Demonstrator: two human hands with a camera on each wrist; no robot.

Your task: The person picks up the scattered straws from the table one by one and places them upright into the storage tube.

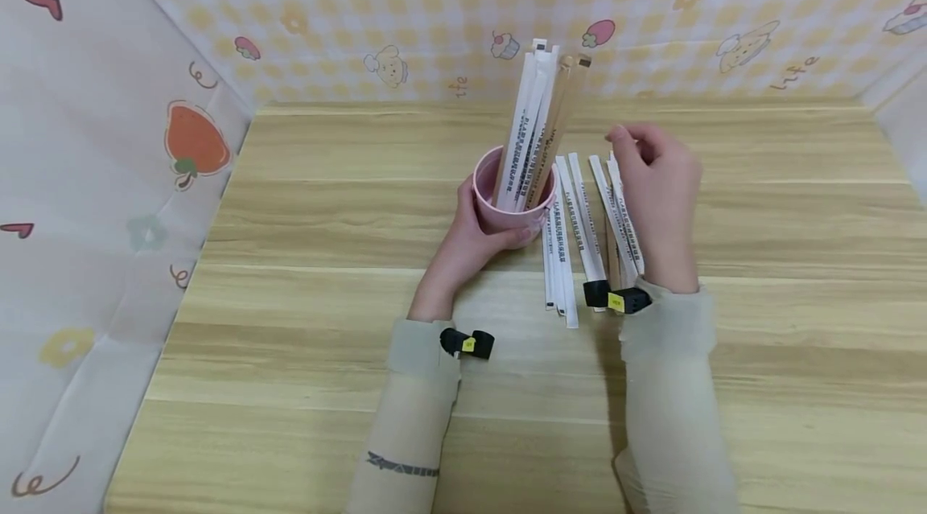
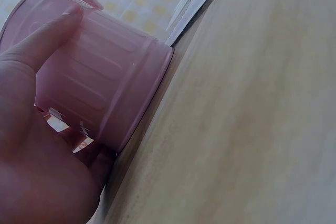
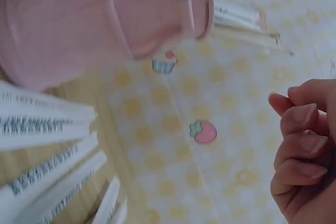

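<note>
My left hand (image 1: 471,236) grips a small pink bucket (image 1: 512,218), thumb and fingers around its ribbed side. In the left wrist view the bucket (image 2: 84,61) has its base right at the wooden tabletop. Several paper-wrapped straws (image 1: 532,120), white and brown, lean upright in it and stick out well above the rim. To its right, my right hand (image 1: 659,184) hovers over loose wrapped straws (image 1: 579,216), with its fingers loosely curled. The right wrist view shows nothing between those fingers (image 3: 302,142).
Loose white straws fan out on the wooden table (image 1: 304,321) between the bucket and my right forearm; a brown one lies among them. A yellow-checked cloth backdrop (image 1: 434,7) rises behind the table. A white patterned cloth (image 1: 87,136) hangs at the left.
</note>
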